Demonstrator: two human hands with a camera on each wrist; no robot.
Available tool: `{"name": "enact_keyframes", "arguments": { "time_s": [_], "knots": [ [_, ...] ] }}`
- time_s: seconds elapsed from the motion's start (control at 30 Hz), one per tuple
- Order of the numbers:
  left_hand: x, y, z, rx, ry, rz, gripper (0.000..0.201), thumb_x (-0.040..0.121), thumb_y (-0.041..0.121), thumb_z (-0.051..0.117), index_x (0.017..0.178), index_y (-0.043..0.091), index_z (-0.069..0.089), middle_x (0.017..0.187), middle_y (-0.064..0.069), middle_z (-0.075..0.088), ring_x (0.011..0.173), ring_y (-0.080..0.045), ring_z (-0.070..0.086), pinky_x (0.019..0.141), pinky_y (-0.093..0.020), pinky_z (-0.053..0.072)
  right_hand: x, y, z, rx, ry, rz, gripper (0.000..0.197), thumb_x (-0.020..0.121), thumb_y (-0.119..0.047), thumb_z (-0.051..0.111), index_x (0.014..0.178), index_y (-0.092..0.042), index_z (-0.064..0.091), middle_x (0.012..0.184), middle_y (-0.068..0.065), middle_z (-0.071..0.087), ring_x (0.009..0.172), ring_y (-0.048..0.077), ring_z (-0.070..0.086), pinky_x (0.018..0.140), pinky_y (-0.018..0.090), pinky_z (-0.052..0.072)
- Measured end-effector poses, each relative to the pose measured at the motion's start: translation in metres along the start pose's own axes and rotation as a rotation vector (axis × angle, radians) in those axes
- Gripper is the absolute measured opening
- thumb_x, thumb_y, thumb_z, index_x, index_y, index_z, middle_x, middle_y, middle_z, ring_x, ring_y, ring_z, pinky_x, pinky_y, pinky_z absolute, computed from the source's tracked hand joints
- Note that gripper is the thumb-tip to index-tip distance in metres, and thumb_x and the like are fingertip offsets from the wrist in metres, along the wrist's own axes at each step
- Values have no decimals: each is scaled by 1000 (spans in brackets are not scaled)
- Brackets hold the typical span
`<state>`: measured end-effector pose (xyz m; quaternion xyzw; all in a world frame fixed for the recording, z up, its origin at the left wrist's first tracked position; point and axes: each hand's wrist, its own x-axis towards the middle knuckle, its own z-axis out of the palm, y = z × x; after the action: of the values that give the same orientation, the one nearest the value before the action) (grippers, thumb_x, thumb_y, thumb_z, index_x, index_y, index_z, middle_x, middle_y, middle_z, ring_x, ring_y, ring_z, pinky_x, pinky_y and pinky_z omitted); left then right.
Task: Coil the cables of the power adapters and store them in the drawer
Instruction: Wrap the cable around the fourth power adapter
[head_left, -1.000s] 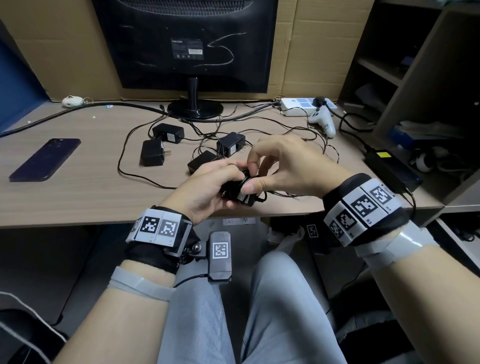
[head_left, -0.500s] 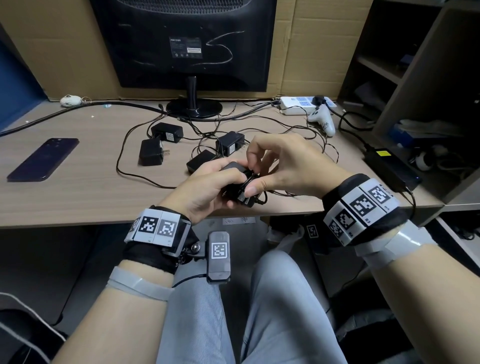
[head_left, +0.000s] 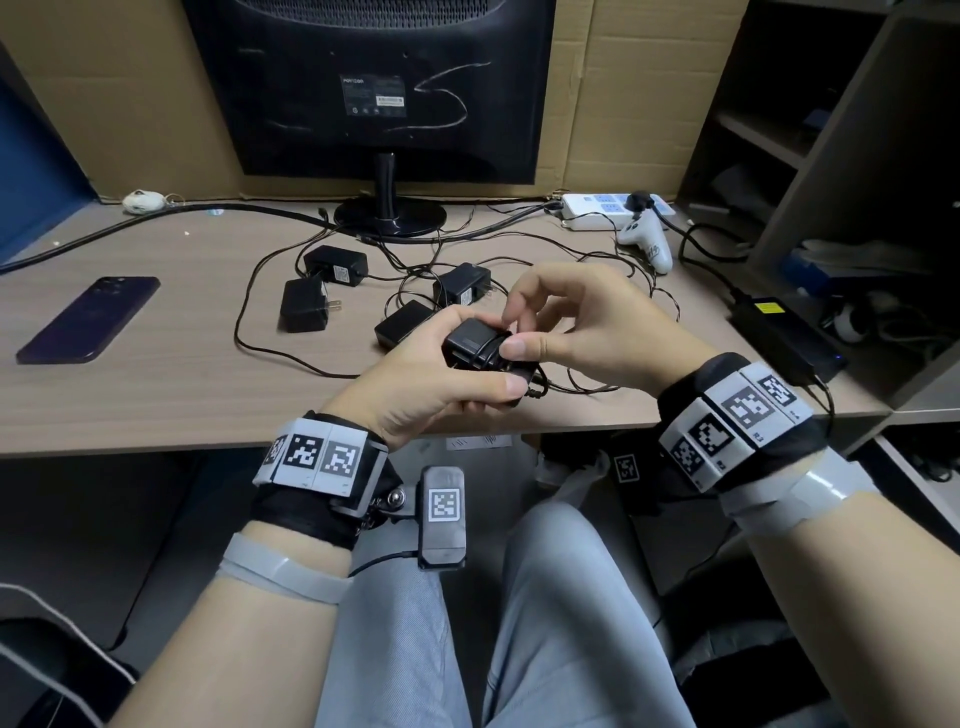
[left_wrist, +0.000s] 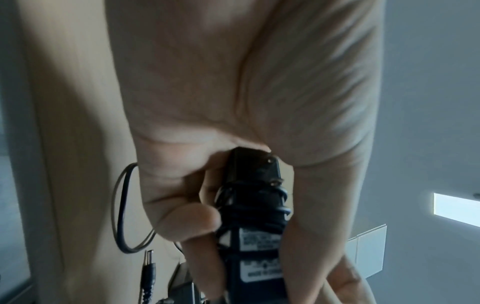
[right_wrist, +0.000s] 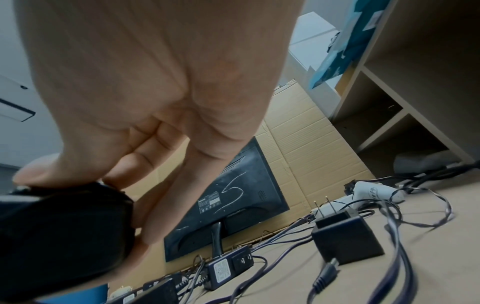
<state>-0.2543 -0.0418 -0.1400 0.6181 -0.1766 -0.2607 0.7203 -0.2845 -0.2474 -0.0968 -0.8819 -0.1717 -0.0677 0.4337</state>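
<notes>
My left hand grips a black power adapter above the desk's front edge, its thin cable wound several turns around the body. My right hand pinches the wound cable on the adapter's right side with thumb and fingertips. Several more black adapters lie on the desk behind: one with bare prongs, one near the monitor base, one and one just beyond my hands. Their thin cables tangle across the desk. No drawer is in view.
A monitor on its stand faces away at the back centre. A dark phone lies at the left. A white power strip, a white controller and a large black power brick sit at the right, beside open shelves.
My right hand's fingers have shifted on the adapter, the index lifting over its top while the thumb presses the cable. The adapter now shows more of its top face; my left hand holds steady.
</notes>
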Motion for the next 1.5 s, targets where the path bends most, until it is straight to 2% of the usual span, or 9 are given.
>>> {"name": "enact_keyframes", "arguments": {
  "time_s": [0.1, 0.2, 0.3, 0.5, 0.83, 1.0, 1.07, 1.23, 1.5],
  "knots": [
    [-1, 1, 0, 2, 32, 37, 63, 71, -2, 87, 124, 18, 59, 106, -12, 73, 90, -28, 72, 81, -50, 54, 1, 0, -4, 57, 39, 72, 19, 92, -28, 78, 106, -14, 74, 80, -2, 71, 76, 11, 69, 69, 17, 55],
    [1, 3, 1, 92, 65, 74, 63, 70, 2, 89, 123, 19, 60, 105, -9, 75, 89, -21, 72, 72, -37, 57, 2, 2, -7, 75, 68, 183, 12, 97, -30, 73, 99, -19, 77, 77, -4, 77, 79, 11, 76, 78, 30, 62],
    [2, 5, 4, 120, 86, 67, 65, 68, 6, 88, 125, 17, 59, 106, -10, 74, 88, -21, 72, 67, -32, 57, 2, -1, -7, -17, 56, 187, 7, 93, -23, 78, 90, -17, 79, 68, -8, 75, 66, 4, 71, 66, 18, 55],
    [2, 2, 7, 198, 129, 31, 58, 70, 11, 86, 122, 22, 63, 114, -19, 75, 104, -40, 75, 90, -66, 59, 2, -5, -9, -98, 46, 234, 10, 91, -25, 80, 89, -15, 79, 76, 3, 79, 72, 15, 77, 73, 31, 64],
    [8, 0, 12, 588, 190, 70, 48, 71, 24, 89, 107, 40, 61, 105, 5, 70, 69, -10, 64, 52, -20, 48, 6, -14, -1, -367, -23, 379, 10, 81, -30, 75, 79, -22, 80, 75, -1, 77, 78, 16, 72, 70, 29, 58],
    [11, -1, 14, 704, 183, 75, 50, 71, 23, 89, 109, 37, 59, 107, 5, 67, 70, -21, 68, 50, -33, 55, 13, -20, 2, -460, -110, 462, 11, 83, -26, 73, 84, -21, 82, 68, -4, 75, 65, 9, 69, 50, 16, 48],
    [11, 1, 14, 717, 172, 63, 49, 73, 21, 88, 109, 37, 59, 108, 3, 68, 67, -24, 69, 50, -36, 59, 15, -19, 1, -343, -102, 545, 13, 83, -24, 73, 84, -15, 81, 68, -2, 77, 59, 6, 72, 58, 13, 56],
    [10, 6, 9, 687, 161, 63, 49, 75, 22, 89, 111, 39, 59, 106, 2, 69, 52, -12, 60, 45, -28, 50, 15, -14, -1, -33, -79, 596, 22, 84, -13, 75, 98, 4, 73, 97, 21, 78, 83, 26, 80, 81, 39, 66],
    [13, 7, 11, 682, 176, 50, 50, 74, 28, 89, 114, 40, 60, 107, 11, 70, 86, -4, 67, 64, -17, 48, 9, -11, -2, -23, -95, 449, 19, 86, -22, 82, 87, -4, 76, 93, 22, 77, 77, 26, 77, 83, 46, 65]
  ]
}}
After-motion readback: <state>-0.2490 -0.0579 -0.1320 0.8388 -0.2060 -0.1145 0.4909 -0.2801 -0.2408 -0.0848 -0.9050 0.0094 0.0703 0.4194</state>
